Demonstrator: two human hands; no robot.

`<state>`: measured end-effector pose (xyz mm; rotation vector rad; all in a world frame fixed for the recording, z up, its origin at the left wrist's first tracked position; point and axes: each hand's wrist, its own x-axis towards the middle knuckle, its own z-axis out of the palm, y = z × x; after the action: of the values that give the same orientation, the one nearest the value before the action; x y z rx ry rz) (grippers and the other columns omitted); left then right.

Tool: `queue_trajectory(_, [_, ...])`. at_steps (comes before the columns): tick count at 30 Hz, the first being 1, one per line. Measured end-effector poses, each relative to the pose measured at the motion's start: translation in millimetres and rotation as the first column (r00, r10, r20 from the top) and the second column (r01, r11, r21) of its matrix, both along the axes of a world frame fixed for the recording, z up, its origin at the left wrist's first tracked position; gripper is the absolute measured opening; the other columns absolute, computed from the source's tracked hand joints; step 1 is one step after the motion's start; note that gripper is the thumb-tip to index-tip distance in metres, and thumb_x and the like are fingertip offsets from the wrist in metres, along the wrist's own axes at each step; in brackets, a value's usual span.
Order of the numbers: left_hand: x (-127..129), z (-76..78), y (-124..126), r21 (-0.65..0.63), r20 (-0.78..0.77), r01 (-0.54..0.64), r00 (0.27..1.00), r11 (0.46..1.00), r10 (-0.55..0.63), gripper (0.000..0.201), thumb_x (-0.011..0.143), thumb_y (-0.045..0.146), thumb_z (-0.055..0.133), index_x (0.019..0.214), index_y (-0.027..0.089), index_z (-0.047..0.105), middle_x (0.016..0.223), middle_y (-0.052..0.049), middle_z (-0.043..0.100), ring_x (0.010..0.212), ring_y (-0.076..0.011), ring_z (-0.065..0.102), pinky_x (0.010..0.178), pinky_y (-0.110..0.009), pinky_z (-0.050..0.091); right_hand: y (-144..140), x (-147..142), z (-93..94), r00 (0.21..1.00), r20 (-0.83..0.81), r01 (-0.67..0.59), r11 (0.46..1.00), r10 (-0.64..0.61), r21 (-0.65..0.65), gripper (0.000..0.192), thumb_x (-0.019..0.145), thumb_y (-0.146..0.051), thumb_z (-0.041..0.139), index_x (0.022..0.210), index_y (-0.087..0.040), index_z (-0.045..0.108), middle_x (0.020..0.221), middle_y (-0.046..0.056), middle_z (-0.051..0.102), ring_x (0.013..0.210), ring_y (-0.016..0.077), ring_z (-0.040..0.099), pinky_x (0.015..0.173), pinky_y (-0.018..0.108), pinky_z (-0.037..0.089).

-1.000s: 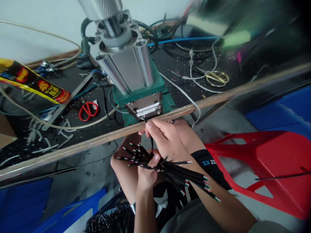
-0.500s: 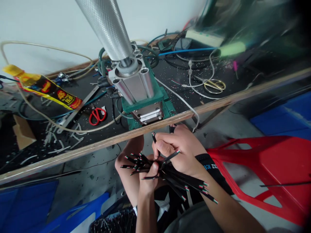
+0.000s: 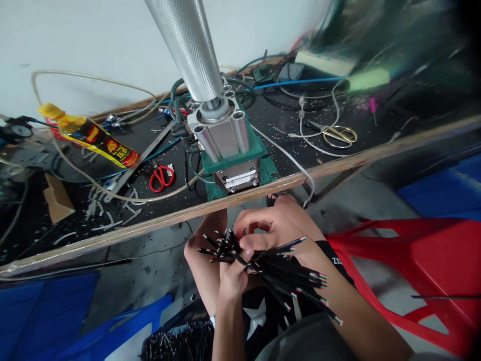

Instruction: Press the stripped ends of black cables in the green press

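A bundle of short black cables [image 3: 278,271] lies across my lap, with red, white and green wire ends showing at both tips. My left hand [image 3: 235,276] is closed around its middle, thumb on top. My right hand [image 3: 259,230] bends over the bundle from above; its thumb presses beside my left thumb and its index finger curls down to the cable ends. Those fingertips are partly hidden among the cables. More black cut cables [image 3: 180,341] lie in a pile below, to the left of my lap.
On the bench [image 3: 180,208] ahead stands a pneumatic press [image 3: 221,130]. Red-handled scissors [image 3: 161,178], a yellow-capped bottle [image 3: 93,138] and white scraps lie left of it. Gold-handled scissors [image 3: 339,137] and loose cords lie right. A red plastic stool [image 3: 424,265] is beside me.
The single cable that stood upright in my right fingers is now down among the bundle. My right thumb has moved down to my left thumb. The view has shifted slightly left.
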<state>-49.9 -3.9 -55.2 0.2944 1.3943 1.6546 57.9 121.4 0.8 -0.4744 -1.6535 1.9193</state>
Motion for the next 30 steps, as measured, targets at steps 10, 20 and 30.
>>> queue_trajectory(10, [-1,20.7,8,0.028,0.057,0.127,0.99,0.991,-0.129,0.057,0.056,0.061,0.105,0.073,0.02,0.068,0.053,0.008,0.052,0.041,-0.0065,0.035,0.038,-0.022,0.034,-5,-9,3.7,0.999,0.021,0.043,0.998,-0.042,-0.036,0.044,0.098,-0.052,0.076,0.067,-0.023,0.063,0.057,-0.004,0.056,0.049,0.0107,0.041,0.048,0.027,0.032])
queue_trajectory(20, [3,-8.4,10,0.047,0.039,0.276,0.96,0.96,-0.278,0.048,0.076,0.059,0.098,0.074,0.017,0.076,0.057,0.003,0.057,0.044,-0.0067,0.04,0.043,-0.022,0.036,5,-21,15.5,0.959,0.086,0.28,0.944,-0.269,-0.174,0.057,0.085,-0.074,0.085,0.077,-0.022,0.064,0.058,-0.006,0.045,0.054,0.0111,0.036,0.048,0.027,0.025])
queue_trajectory(30, [7,-8.9,23,0.198,0.06,0.292,0.949,0.936,-0.309,0.039,0.086,0.053,0.092,0.082,0.016,0.08,0.06,0.001,0.064,0.047,-0.0093,0.051,0.043,-0.022,0.033,14,-36,2.7,0.914,0.147,0.394,0.914,-0.379,-0.092,0.048,0.091,-0.063,0.083,0.069,-0.022,0.069,0.055,-0.002,0.056,0.049,0.0126,0.045,0.05,0.029,0.037])
